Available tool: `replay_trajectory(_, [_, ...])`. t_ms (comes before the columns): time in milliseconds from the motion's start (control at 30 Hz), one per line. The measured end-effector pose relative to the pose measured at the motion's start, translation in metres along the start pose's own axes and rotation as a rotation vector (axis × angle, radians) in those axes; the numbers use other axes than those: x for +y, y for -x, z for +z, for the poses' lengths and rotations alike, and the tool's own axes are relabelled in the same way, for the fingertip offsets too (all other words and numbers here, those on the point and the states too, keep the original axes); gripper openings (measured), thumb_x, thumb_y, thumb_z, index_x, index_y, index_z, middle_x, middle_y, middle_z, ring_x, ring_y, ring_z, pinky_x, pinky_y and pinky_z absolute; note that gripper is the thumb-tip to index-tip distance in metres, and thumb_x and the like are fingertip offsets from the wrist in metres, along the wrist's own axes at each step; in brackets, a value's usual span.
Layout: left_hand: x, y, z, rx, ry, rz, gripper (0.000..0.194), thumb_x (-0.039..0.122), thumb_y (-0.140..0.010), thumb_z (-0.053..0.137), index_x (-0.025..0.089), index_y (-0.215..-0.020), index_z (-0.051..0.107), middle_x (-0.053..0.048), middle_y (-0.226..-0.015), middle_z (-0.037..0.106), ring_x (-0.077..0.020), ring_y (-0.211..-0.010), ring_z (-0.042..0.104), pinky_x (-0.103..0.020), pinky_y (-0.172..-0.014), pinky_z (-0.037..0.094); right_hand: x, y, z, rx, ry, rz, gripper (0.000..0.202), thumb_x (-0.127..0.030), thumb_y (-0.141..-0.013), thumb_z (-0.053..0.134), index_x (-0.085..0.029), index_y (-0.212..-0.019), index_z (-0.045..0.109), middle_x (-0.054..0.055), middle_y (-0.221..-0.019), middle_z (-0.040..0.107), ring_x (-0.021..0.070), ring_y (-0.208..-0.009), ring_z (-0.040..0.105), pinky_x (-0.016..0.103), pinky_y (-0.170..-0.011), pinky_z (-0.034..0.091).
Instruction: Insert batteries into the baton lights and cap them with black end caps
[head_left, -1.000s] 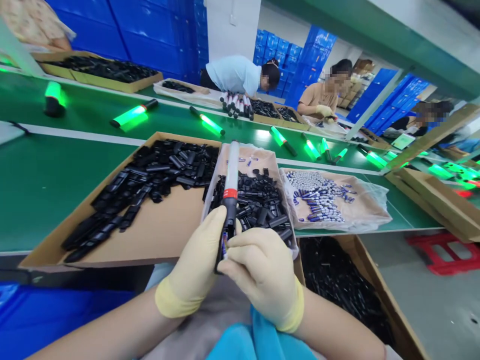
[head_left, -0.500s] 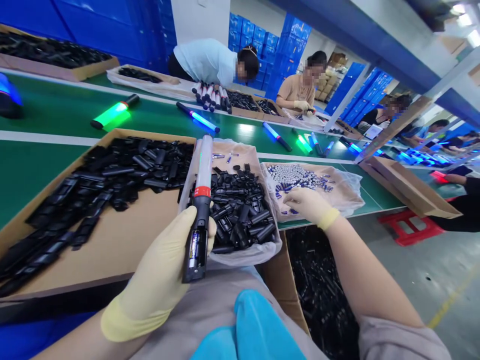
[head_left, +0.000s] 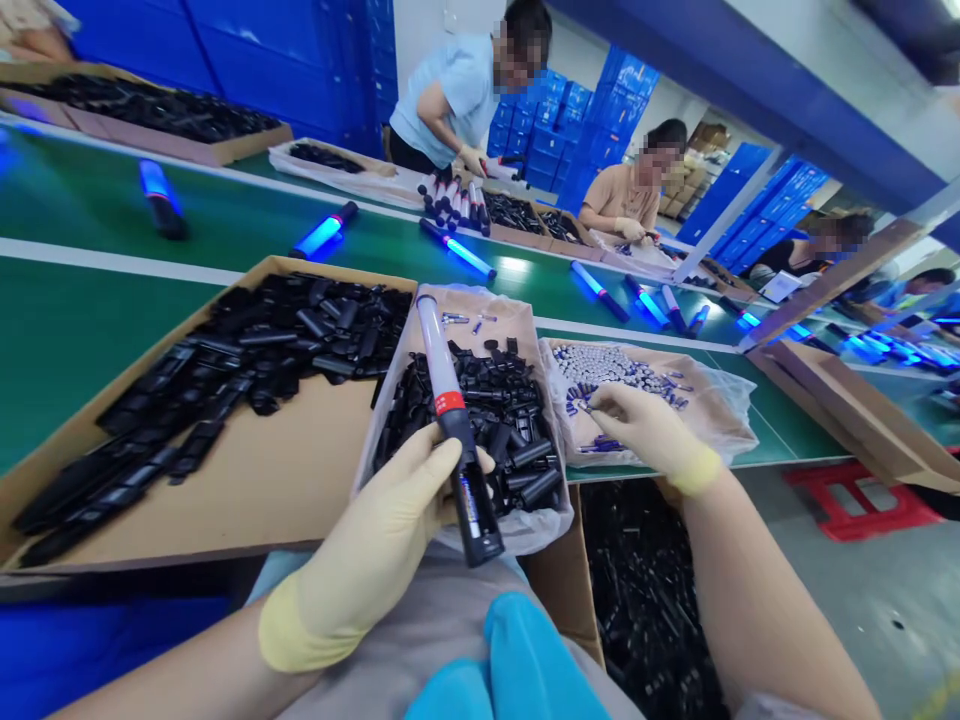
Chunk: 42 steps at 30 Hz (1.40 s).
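My gloved left hand is closed round the black handle of a light stick. The stick has an unlit whitish tube and a red band, and it leans with its tube end up and to the left. Its battery compartment is uncovered, and a battery shows inside. Over the plastic-lined battery tray, my gloved right hand pinches a small battery between its fingertips. Many upright batteries crowd that tray. Beneath the stick lies a lined box of black covers.
A cardboard tray of black parts lies left. Lit sticks are on the green conveyor. Two co-workers stand across it. Below right are a box of black parts and a red stool.
My left hand and the light stick have shifted right, and the stick now leans left. My right hand's fingers have closed together at the batteries. A co-worker has straightened up, holding sticks.
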<state>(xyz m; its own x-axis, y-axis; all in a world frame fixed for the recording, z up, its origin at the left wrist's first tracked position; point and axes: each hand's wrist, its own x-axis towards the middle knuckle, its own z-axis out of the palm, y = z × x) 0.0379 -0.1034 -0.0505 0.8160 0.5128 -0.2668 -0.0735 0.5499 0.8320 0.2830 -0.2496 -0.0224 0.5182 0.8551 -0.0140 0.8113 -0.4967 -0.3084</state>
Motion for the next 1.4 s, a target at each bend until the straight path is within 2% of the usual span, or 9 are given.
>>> replay_trajectory(167, [-0.003,-0.004,0.01,-0.098,-0.041,0.008,0.034,0.045,-0.094,0.061,0.025,-0.121,0.06,-0.006,-0.112,0.066,-0.0212,-0.104,0.062,-0.03,-0.081,0.059,-0.063,0.059,0.018,0.248,-0.609,-0.201,0.012,-0.025,-0.093,0.065,-0.024,-0.105,0.067,-0.001,-0.089,0.069,0.0128,-0.077,0.064,0.023,-0.069,0.051])
replay_trajectory(500, [-0.006,-0.005,0.003,-0.02,-0.065,0.006,0.039,0.045,-0.092,0.064,0.024,-0.124,0.058,-0.009,-0.129,0.063,-0.0236,-0.108,0.063,-0.027,-0.073,0.059,-0.114,0.058,0.048,0.309,-0.377,-0.448,0.026,-0.035,-0.102,0.054,-0.013,-0.102,0.069,0.007,-0.086,0.062,0.018,-0.082,0.061,0.03,-0.074,0.051])
replay_trajectory(633, [0.006,-0.008,-0.001,0.004,0.083,0.012,0.031,0.037,-0.093,0.065,0.023,-0.12,0.065,-0.007,-0.119,0.069,-0.0197,-0.099,0.066,-0.025,-0.073,0.06,-0.091,0.045,0.034,0.347,-0.347,-0.49,0.042,-0.04,-0.104,0.045,-0.013,-0.128,0.066,0.015,-0.124,0.059,0.0226,-0.112,0.059,0.037,-0.098,0.05])
replay_trajectory(733, [0.027,-0.007,0.0,0.05,0.224,0.044,0.021,0.029,-0.096,0.058,0.017,-0.107,0.072,-0.008,-0.101,0.072,-0.0151,-0.082,0.068,-0.023,-0.069,0.06,-0.034,0.015,0.021,0.367,-0.238,-0.225,0.035,-0.03,-0.102,0.046,-0.014,-0.123,0.069,0.015,-0.129,0.059,0.0239,-0.123,0.056,0.039,-0.11,0.042])
replay_trajectory(867, [0.05,-0.002,0.006,0.2,0.31,0.006,0.03,0.02,-0.1,0.046,0.013,-0.102,0.075,-0.008,-0.087,0.072,-0.0142,-0.072,0.069,-0.024,-0.064,0.062,0.037,-0.023,0.016,-0.296,-0.038,-0.067,0.022,-0.016,-0.09,0.055,-0.018,-0.091,0.077,0.006,-0.097,0.073,0.0208,-0.094,0.067,0.031,-0.089,0.05])
replay_trajectory(933, [0.052,0.0,0.008,0.223,0.302,-0.021,0.031,0.019,-0.1,0.045,0.014,-0.104,0.075,-0.009,-0.087,0.072,-0.0151,-0.072,0.07,-0.025,-0.061,0.062,0.051,-0.037,0.022,-0.426,-0.036,-0.119,0.016,-0.013,-0.083,0.063,-0.019,-0.086,0.077,0.001,-0.088,0.074,0.0171,-0.083,0.066,0.025,-0.08,0.049])
replay_trajectory(1100, [0.047,0.004,0.009,0.249,0.29,-0.007,0.03,0.017,-0.099,0.046,0.013,-0.099,0.076,-0.009,-0.085,0.072,-0.0153,-0.069,0.071,-0.024,-0.058,0.061,0.049,-0.053,0.036,-0.45,0.049,-0.157,0.013,-0.005,-0.073,0.067,-0.017,-0.076,0.072,0.001,-0.077,0.07,0.0152,-0.073,0.059,0.023,-0.069,0.041])
replay_trajectory(1267, [0.036,0.005,0.006,0.174,0.301,-0.001,0.023,0.019,-0.096,0.054,0.013,-0.1,0.076,-0.009,-0.084,0.073,-0.0155,-0.069,0.069,-0.024,-0.063,0.061,0.027,-0.026,0.008,-0.212,0.065,-0.105,0.009,-0.01,-0.087,0.059,-0.016,-0.09,0.067,0.005,-0.092,0.07,0.0169,-0.081,0.061,0.026,-0.073,0.045])
replay_trajectory(1400, [0.028,0.004,0.006,0.106,0.278,-0.036,0.021,0.027,-0.093,0.063,0.012,-0.086,0.076,-0.008,-0.078,0.071,-0.0144,-0.066,0.065,-0.021,-0.061,0.057,-0.027,0.013,-0.015,0.058,-0.168,-0.475,0.008,-0.017,-0.097,0.057,-0.021,-0.101,0.062,0.003,-0.098,0.068,0.015,-0.09,0.064,0.026,-0.08,0.051])
